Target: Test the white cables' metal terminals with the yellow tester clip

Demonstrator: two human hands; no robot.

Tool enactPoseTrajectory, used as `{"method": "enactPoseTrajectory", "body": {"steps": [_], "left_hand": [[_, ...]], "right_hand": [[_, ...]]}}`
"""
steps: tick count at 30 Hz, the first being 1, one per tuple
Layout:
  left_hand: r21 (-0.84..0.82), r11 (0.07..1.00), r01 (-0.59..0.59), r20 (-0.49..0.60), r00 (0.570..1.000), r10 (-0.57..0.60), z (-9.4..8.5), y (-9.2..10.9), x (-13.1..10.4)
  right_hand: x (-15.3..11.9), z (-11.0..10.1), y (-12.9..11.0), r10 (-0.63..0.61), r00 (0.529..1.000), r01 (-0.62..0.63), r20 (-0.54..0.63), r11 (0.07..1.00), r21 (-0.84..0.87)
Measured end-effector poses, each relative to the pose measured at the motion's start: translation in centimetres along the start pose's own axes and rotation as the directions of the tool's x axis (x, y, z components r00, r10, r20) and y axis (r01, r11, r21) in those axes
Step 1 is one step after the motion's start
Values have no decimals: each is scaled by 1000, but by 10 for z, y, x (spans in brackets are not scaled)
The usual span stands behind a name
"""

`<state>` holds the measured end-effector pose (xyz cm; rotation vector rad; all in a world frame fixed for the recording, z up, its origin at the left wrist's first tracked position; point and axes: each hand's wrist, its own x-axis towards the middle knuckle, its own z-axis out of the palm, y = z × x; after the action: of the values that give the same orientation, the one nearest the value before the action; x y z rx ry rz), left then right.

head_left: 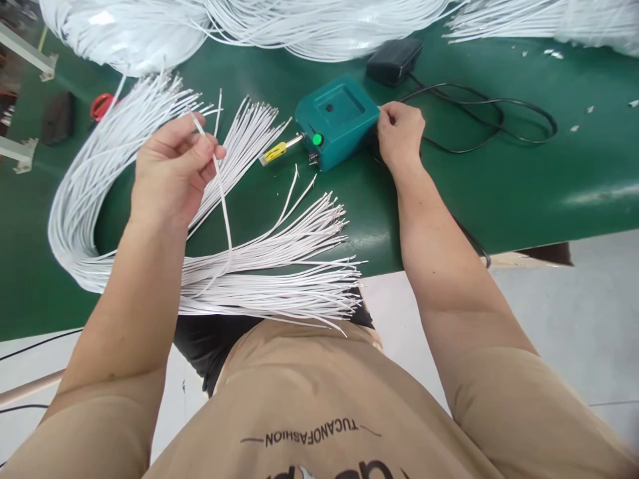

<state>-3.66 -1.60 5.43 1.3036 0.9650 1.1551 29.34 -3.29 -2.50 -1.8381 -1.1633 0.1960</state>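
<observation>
Between the thumb and fingers of my left hand (pixel 177 159) a single white wire (pixel 223 206) is pinched, its lower length hanging toward the bundle below. My right hand (pixel 402 130) is closed at the right rear side of a small teal machine (pixel 337 123); the fingertips touch or reach behind it, and what they grip there is hidden. On the machine's left a metal shaft carries a yellow tip (pixel 273 154). White wire bundles (pixel 269 286) curve around my left forearm, with their cut ends fanned to the right. Another bundle (pixel 244 133) lies behind my left hand.
Big coils of white wire (pixel 324 23) lie along the back of the green table (pixel 524 193). A black pedal-like box (pixel 394 60) with a looped black cable (pixel 499 106) sits behind my right hand. Red scissor-like handles (pixel 102 105) and a dark block (pixel 58 118) are at left.
</observation>
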Motion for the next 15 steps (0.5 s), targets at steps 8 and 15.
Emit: {"method": "enactPoseTrajectory", "body": {"steps": [8, 15], "left_hand": [[88, 992, 91, -61, 994, -86, 6, -24, 45], [12, 986, 167, -17, 986, -167, -3, -51, 48]], "right_hand": [[0, 1, 5, 5, 1000, -4, -5, 999, 44], [-22, -13, -61, -314, 914, 368, -258, 909, 197]]}}
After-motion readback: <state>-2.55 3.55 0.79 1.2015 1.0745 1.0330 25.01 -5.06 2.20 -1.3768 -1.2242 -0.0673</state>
